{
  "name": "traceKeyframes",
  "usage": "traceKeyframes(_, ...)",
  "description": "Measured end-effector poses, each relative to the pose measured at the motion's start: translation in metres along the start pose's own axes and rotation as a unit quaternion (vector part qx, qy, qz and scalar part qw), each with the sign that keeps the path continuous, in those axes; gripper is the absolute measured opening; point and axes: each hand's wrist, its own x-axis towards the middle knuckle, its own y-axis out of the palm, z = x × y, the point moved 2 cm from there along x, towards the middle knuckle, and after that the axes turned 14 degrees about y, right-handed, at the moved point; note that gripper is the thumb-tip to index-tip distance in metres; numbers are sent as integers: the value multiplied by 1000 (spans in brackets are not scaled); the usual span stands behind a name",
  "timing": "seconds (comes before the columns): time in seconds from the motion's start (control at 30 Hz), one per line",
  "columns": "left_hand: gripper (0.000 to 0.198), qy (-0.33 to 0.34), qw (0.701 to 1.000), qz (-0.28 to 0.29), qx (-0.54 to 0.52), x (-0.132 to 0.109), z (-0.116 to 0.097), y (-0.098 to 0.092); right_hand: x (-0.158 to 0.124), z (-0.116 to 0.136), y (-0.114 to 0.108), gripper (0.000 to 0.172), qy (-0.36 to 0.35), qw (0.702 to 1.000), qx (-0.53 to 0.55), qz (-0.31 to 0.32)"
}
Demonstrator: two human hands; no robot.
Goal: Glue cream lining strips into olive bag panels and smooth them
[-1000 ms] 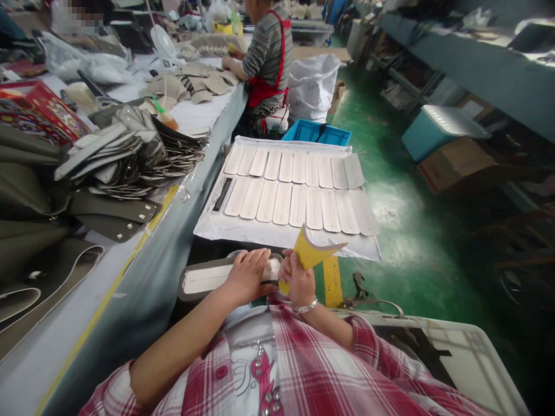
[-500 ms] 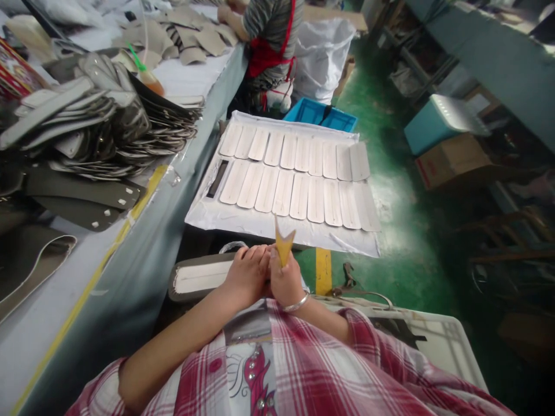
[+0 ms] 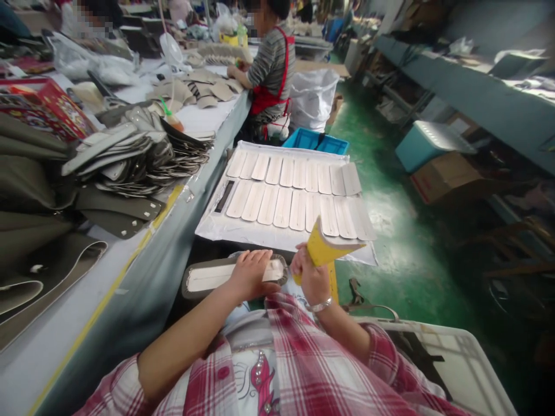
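A long piece with a white face and a gathered dark grey edge lies in front of my body. My left hand is laid across it, fingers over the far side and thumb on the near side, gripping it near its right end. To the right, my right hand is closed around a yellow piece, which flares out above the fist with a pale curved edge. What it is exactly, I cannot tell. Its lower end shows just below the fist, beside the right end of the dark-edged piece.
Ahead, a white-covered board carries two rows of white rounded strips. On the left table are stacked grey pieces and a glue bottle. A co-worker sits beyond, near a blue crate. A white lid-like surface is at right.
My right hand has moved right, away from my left hand, taking the yellow piece along and tilting it sideways. The right end of the dark-edged piece now shows. The view has tipped upward.
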Motion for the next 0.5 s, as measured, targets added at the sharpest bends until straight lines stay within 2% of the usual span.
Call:
traceKeyframes(0.1, 76, -22, 999, 21, -19, 7, -1, -4, -5, -13, -26, 29, 51, 996, -68, -5)
traceKeyframes(0.2, 76, -32, 997, 49, -40, 13, -1, -10, -13, -38, -40, 36, 124, 988, -96, 2)
traceKeyframes(0.33, 77, -35, 996, 75, -43, 17, -2, -13, -22, -58, -35, 44, 200, 975, -84, 53)
traceKeyframes(0.5, 76, -28, 994, 95, -53, 23, 4, -14, -23, -53, -31, 50, 274, 958, -32, 73)
